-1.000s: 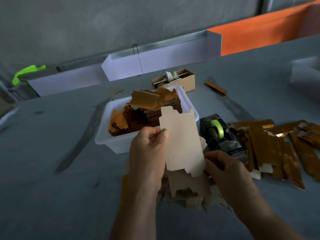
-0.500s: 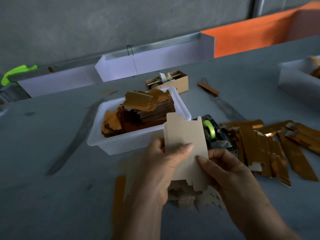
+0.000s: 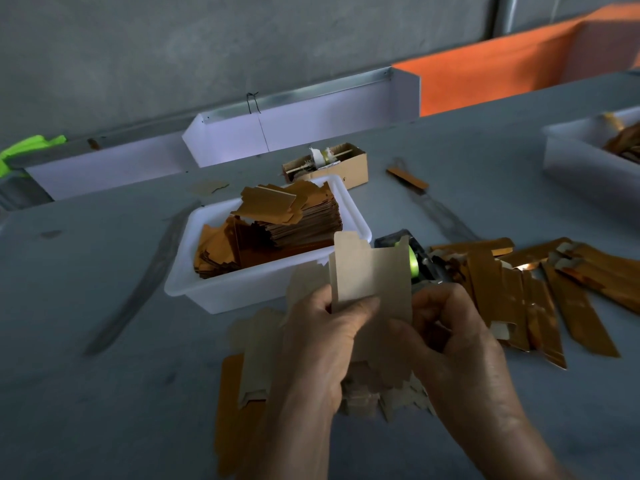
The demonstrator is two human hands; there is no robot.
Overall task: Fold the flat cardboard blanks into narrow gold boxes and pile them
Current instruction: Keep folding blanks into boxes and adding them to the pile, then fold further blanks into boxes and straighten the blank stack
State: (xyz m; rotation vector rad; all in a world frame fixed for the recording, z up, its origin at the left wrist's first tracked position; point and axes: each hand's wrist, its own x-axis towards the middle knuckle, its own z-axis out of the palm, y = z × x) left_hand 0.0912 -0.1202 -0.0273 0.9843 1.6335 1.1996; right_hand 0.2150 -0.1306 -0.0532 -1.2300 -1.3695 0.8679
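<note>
Both hands are pinching one blank [image 3: 372, 282] above the near loose blanks [image 3: 374, 393]: left hand [image 3: 323, 341] gripping its left edge, right hand [image 3: 450, 337] curling its fingers [image 3: 424, 306] round the right edge. Folding looks just under way; next, I'd say, they're needing to crease the panels into a narrow tube for the finished boxes [image 3: 540, 292] on the right.

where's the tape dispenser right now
In the head view the tape dispenser sits right of centre on the table, between the white tub and the folded gold boxes, partly hidden behind the held blank.

Sitting mid-table: black tape dispenser [image 3: 420, 258] carrying a green roll. Lying toward the table's [image 3: 104, 393] far edge: small open cardboard box [image 3: 341, 164] holding odds and ends, white troughs [image 3: 304, 126] running behind.
</note>
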